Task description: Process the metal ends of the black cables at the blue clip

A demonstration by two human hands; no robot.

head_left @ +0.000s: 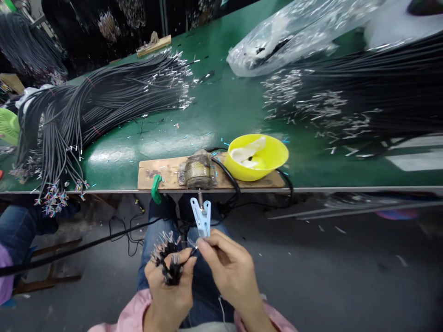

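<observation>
My left hand (169, 288) is closed round a small bundle of black cables (169, 258) whose stripped ends fan out above my fist. My right hand (226, 267) pinches a single wire end beside that bundle, right below a pale blue clothes peg (201, 216). The peg hangs at the tip of a small motor (198, 171) fixed on a wooden board (162, 173) at the table's front edge. Both hands are over my lap in jeans.
A yellow bowl (273, 159) with pale scraps sits on the board's right end. Big heaps of black cables lie left (90, 106) and right (374, 87) on the green table (224, 106). A clear plastic bag (294, 32) lies at the back. Another person's knee (15, 230) is at left.
</observation>
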